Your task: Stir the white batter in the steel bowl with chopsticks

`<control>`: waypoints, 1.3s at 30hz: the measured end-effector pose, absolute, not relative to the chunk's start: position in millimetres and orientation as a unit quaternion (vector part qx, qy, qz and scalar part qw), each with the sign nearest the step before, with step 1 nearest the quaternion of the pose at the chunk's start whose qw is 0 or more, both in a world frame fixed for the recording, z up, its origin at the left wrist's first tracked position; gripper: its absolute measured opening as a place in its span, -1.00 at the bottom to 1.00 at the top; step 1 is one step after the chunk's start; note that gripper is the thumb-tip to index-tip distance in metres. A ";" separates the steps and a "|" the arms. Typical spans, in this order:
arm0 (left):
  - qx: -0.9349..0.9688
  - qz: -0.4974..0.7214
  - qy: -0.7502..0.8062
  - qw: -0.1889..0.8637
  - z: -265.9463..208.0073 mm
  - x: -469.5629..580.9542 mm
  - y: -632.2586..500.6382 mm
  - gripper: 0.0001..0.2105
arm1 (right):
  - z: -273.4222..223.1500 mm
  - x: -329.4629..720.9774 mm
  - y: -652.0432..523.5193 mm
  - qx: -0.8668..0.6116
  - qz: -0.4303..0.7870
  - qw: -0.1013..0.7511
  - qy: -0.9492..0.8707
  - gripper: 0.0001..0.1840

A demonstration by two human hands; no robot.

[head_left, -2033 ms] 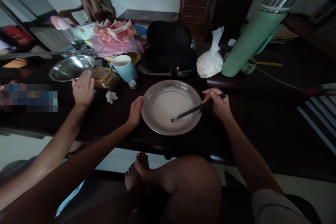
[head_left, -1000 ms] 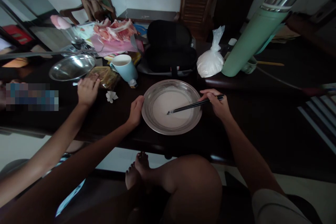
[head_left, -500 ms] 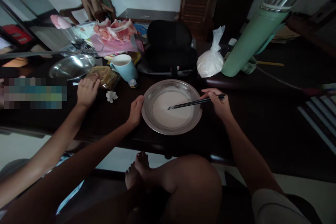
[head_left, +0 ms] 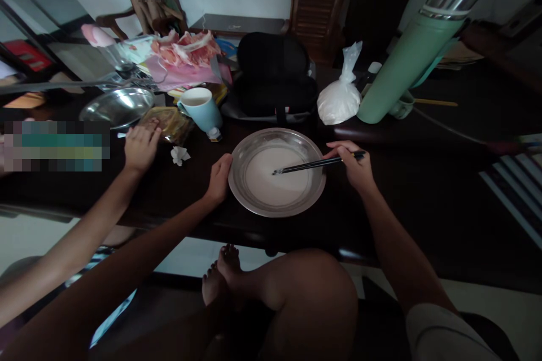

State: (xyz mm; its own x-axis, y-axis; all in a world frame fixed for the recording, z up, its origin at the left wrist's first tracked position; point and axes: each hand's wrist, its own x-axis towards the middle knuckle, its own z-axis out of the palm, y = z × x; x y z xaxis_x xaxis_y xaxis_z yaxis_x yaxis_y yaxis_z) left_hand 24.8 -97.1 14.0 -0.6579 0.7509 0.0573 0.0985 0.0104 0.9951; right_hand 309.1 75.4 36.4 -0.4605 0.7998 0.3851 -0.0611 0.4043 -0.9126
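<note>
Over the bowl (head_left: 277,212), my right hand (head_left: 356,168) gripped chopsticks (head_left: 307,166) pointing left; my left hand (head_left: 219,180) clasped it. The table (head_left: 427,192) was dark.

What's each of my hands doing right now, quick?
Left hand: closed on the left rim of the metal bowl, fingers partly hidden.
Right hand: closed, holding black chopsticks, tips in the bowl.

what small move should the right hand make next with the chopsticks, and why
Probably a gentle sweep of the chopsticks through the pale mixture: the right hand grips them, their tips reach the mixture, and the left hand holds the metal basin.
</note>
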 end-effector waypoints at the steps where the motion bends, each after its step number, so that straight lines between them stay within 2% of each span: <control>1: 0.318 0.627 0.661 0.261 14.0 24.9 -97.3 -0.59 | 36.7 310.2 77.3 -0.266 0.476 0.464 -0.698 -0.66; 4: 0.318 0.626 0.663 0.260 13.3 24.5 -97.6 -0.58 | 34.8 311.0 80.4 -0.271 0.479 0.486 -0.679 -0.64; 11: 0.327 0.619 0.672 0.241 12.1 23.3 -94.8 -0.59 | 31.8 305.4 71.2 -0.231 0.518 0.430 -0.702 -0.68; 18: 0.324 0.617 0.674 0.246 15.6 25.0 -95.7 -0.56 | 33.3 310.4 79.7 -0.264 0.477 0.493 -0.678 -0.66; 26: 0.331 0.623 0.664 0.248 14.9 24.6 -97.9 -0.57 | 34.4 305.5 70.4 -0.252 0.497 0.425 -0.713 -0.65; 33: 0.326 0.629 0.658 0.254 12.3 23.4 -97.4 -0.56 | 34.6 311.0 80.3 -0.253 0.487 0.501 -0.669 -0.69; 39: 0.328 0.619 0.667 0.255 17.1 25.5 -98.2 -0.56 | 32.4 305.4 71.0 -0.244 0.508 0.430 -0.705 -0.64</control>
